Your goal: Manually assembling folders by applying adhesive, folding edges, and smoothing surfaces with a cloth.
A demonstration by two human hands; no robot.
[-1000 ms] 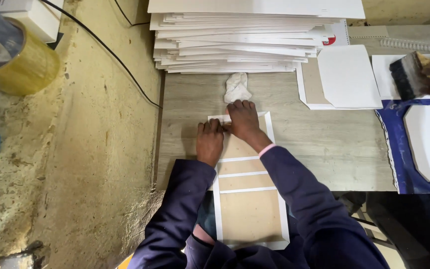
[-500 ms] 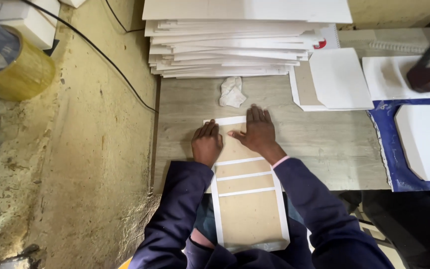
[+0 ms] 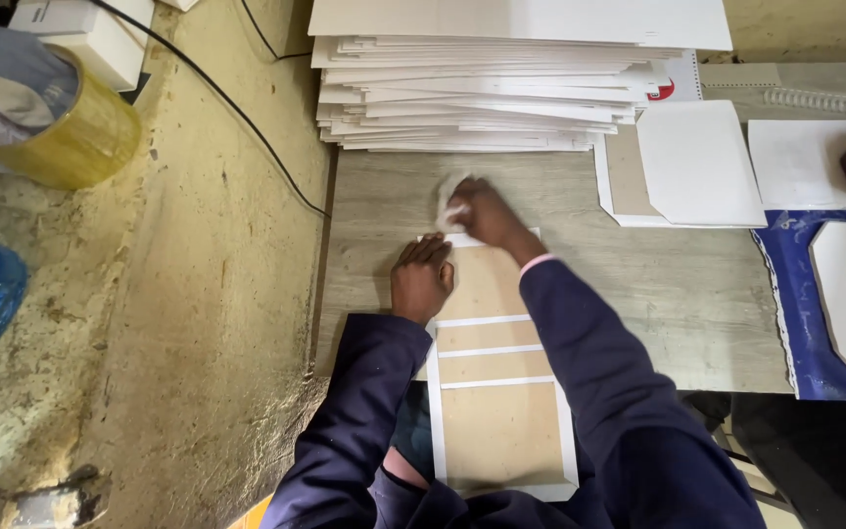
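Reached forward since the earlier frame, the right hand (image 3: pixel 482 211) is seen clenched on a crumpled white cloth (image 3: pixel 448 199) (left hand (image 3: pixel 421 279) pressed flat on the board cover (image 3: pixel 487 367)), which could be shifted if pressure is eased.

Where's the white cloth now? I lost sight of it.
In the head view, the cloth is under the right hand, on the table just in front of the paper stack, beyond the board.
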